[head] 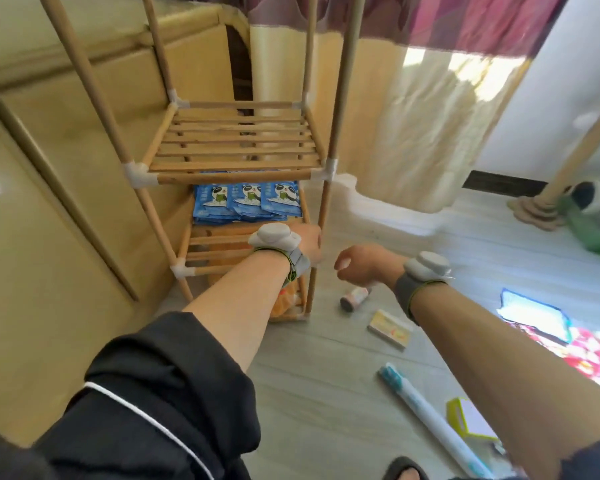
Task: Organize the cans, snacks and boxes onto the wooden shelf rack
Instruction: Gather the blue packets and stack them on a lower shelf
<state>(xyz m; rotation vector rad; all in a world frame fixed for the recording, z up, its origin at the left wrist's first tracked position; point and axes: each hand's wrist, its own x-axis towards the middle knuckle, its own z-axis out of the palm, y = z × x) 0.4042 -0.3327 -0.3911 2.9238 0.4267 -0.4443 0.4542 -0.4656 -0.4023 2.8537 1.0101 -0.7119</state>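
Observation:
The wooden shelf rack (238,168) stands against a beige cabinet. Its upper slatted tier is bare. The tier below holds blue panda snack packets (246,202), and orange packets (284,303) lie on the lowest level. My left hand (309,245) is at the rack's right front post, beside the lower tier; its fingers are hidden behind the hand. My right hand (364,263) hovers just right of it with fingers loosely curled, and I see nothing in it. On the floor below that hand lies a small can (352,299), with a flat box (390,329) near it.
A long white and blue box (430,420), a yellow-green box (471,419) and bright snack bags (534,315) lie on the grey floor at the right. A cream curtain (413,133) hangs behind the rack. A rope-wrapped post (568,168) and a plush toy (596,202) stand far right.

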